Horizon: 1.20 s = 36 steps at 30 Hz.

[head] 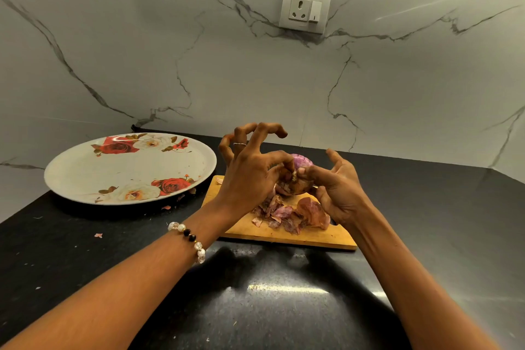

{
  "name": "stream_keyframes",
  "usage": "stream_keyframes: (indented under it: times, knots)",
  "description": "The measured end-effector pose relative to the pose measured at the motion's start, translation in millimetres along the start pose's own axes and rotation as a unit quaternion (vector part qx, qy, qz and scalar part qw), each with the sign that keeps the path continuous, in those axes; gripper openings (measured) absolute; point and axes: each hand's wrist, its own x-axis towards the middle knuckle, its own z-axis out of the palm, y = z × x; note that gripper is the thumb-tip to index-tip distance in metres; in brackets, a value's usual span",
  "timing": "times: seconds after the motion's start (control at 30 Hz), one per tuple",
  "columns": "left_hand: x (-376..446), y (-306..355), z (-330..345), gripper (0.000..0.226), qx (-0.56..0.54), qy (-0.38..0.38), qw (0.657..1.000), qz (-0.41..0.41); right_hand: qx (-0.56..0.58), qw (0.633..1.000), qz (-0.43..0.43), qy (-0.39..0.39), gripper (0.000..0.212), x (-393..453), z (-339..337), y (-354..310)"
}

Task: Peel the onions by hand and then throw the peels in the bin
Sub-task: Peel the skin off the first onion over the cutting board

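Head view: a person stands at a black tabletop, both hands raised over a wooden cutting board.
Onion: one onion, held between the hands just above the board; purple flesh bare on top, brown skin underneath.
Left hand: left hand pinches the skin at the onion's near end, other fingers curled clear.
Right hand: right hand cradles the onion, thumb pressing it.
Progress: peeling partway done, I judge; binning remains.
Peels: one pile of peels on the board; scraps scattered.
Counts: one flowered plate, lying bare; no bin visible.
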Motion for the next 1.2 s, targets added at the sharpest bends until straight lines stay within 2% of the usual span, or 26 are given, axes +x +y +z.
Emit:
stream_keyframes:
  times: [0.3, 0.47, 0.53, 0.63, 0.73, 0.9, 1.13, 1.2]
  knots:
    - [-4.6, -0.9, 9.4, 0.023, 0.035, -0.036, 0.999, 0.010, 0.036, 0.999, -0.007, 0.002, 0.101, -0.1, -1.1, -4.5]
    - [-3.0, -2.1, 6.2, 0.018, -0.045, -0.004, 0.996, -0.078, 0.054, 0.998, 0.000, 0.010, 0.098, 2.7, -1.8, -4.0]
    - [0.1, -2.2, 3.1, 0.020, -0.061, 0.015, 0.994, -0.089, 0.058, 0.998, 0.002, 0.021, 0.093, 6.0, -4.2, -2.6]
    - [2.5, -4.7, 1.9, 0.023, -0.056, 0.028, 0.996, -0.067, 0.064, 0.998, -0.001, 0.023, 0.092, 9.3, -7.6, -1.1]
    - [1.1, -5.6, 0.7, 0.015, -0.034, 0.014, 0.998, -0.041, 0.059, 0.998, -0.007, 0.018, 0.092, 7.7, -6.6, -2.7]
    - [-2.3, -1.7, -2.0, 0.028, 0.044, 0.003, 0.998, 0.046, 0.018, 0.999, -0.030, 0.008, 0.096, 4.4, -2.6, -1.2]
    - [-0.2, -7.8, -5.5, 0.029, 0.113, -0.016, 0.981, 0.154, -0.025, 0.998, -0.049, -0.021, 0.105, 3.2, -1.9, 0.0]
    - [-0.5, -8.9, -4.2, 0.022, 0.135, -0.013, 0.973, 0.186, -0.032, 0.998, -0.051, -0.023, 0.105, 1.8, -1.3, -0.2]
